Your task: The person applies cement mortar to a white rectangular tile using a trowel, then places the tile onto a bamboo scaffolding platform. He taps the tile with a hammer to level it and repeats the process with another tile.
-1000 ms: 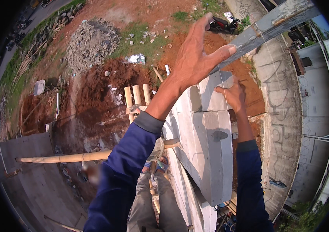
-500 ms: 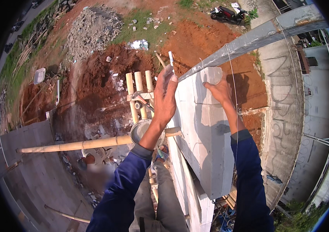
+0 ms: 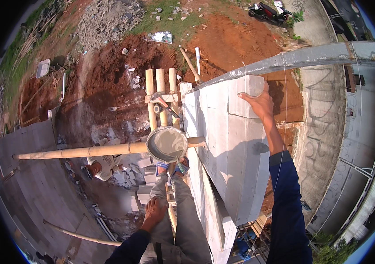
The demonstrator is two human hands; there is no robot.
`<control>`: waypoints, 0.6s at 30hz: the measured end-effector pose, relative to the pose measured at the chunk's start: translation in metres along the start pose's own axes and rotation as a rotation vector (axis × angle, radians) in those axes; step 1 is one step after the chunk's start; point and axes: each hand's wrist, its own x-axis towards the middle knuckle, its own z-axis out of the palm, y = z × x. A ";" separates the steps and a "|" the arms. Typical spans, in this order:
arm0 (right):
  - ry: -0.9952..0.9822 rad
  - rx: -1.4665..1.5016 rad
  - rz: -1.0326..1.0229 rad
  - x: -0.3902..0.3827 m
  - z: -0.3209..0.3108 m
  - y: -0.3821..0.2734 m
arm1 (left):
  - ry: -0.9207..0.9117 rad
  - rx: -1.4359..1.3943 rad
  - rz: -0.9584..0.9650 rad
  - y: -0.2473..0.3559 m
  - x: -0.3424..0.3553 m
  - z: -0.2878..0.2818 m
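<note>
My right hand (image 3: 260, 103) grips the far end of a pale grey building block (image 3: 245, 90) on top of the block wall. Its thumb lies on the near face, while the other fingers go over the outer side and are partly hidden. My left hand (image 3: 155, 211) rests on my grey trouser leg, holding nothing that I can see. Between my feet and the bamboo poles stands a round bucket (image 3: 151, 149) of wet grey mortar. A hammer (image 3: 166, 104) with a red and dark handle lies across the bamboo poles (image 3: 160, 79) beyond the bucket.
A long bamboo pole (image 3: 77, 152) runs left from the wall. A grey beam (image 3: 310, 58) crosses beyond the block, with thin strings hanging near my right arm. Far below are red soil, a rubble heap (image 3: 108, 22) and a person (image 3: 101, 167) at lower left.
My left hand has left the wall top and come down to my leg. My right hand stays on the block's end. The mortar bucket is now in plain sight.
</note>
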 end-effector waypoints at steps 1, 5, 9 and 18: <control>-0.014 0.005 -0.002 -0.003 -0.003 -0.004 | -0.006 -0.014 -0.022 0.004 0.003 -0.001; -0.020 -0.028 0.000 -0.008 -0.005 -0.011 | -0.003 0.002 -0.014 0.014 0.008 -0.007; -0.020 0.014 -0.028 -0.005 -0.005 -0.002 | -0.005 -0.001 -0.033 0.010 0.011 -0.009; -0.073 -0.051 -0.034 -0.004 -0.008 -0.009 | -0.016 0.093 -0.029 0.020 0.015 -0.007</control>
